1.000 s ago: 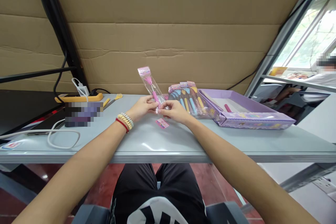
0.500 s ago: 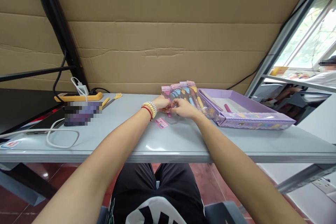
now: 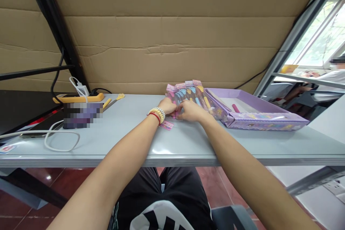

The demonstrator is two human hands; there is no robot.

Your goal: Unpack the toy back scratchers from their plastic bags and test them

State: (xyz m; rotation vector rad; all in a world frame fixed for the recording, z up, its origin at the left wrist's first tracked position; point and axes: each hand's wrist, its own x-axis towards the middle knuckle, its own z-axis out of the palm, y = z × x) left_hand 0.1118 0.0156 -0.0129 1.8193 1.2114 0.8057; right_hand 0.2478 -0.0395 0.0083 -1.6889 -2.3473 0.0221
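My left hand [image 3: 167, 106], with beads and a red cord on its wrist, is closed at the near left end of a row of clear plastic packets [image 3: 198, 95]. These hold fork-topped sticks in pink, blue, yellow and dark colours under pink header cards. Fingers bent, my right hand [image 3: 191, 110] meets the left at the lower end of the leftmost packet, which has a pink stick [image 3: 174, 114] in it. My fingers hide the exact grip. A loose pink card [image 3: 167, 125] lies on the table just below my left hand.
A purple open box [image 3: 265, 121] with a dark pink stick [image 3: 235, 108] stands right of the packets. Leftward lie a yellow-topped fork [image 3: 120, 96], a yellow power strip [image 3: 94, 98], a white cable [image 3: 61, 132] and a blurred purple item. Cardboard [image 3: 167, 64] backs the table.
My view has shifted slightly. Both hands stay together at the leftmost packet, with my left hand now lower and closer to the loose pink card.
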